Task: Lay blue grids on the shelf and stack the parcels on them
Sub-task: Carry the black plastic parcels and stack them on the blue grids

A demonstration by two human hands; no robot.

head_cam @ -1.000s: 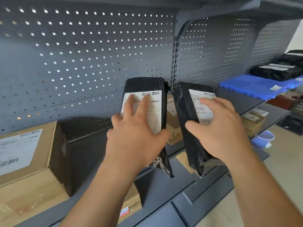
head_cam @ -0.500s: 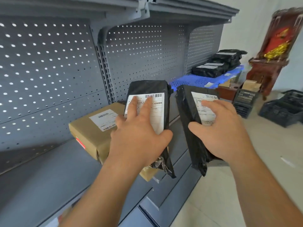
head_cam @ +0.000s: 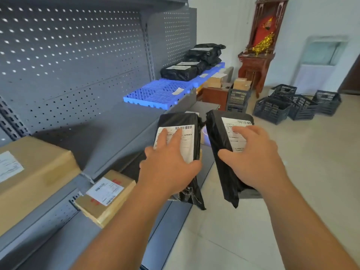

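You've swung right since a moment ago, and the blue grids that sat far off now lie close ahead on the grey shelf, with the brown box that was behind your parcels now off to your left. Your left hand is clamped on one black parcel, fingers spread flat over its white label, thumb wrapped round the right edge. Your right hand is clamped on the second black parcel, fingers on the label, thumb down its dark side. Both parcels hang in the air just beside each other, out in front of the shelf edge. Further along, stacked black parcels rest on the far grid. Cardboard boxes sit at your left, dark crates on the floor to the right.
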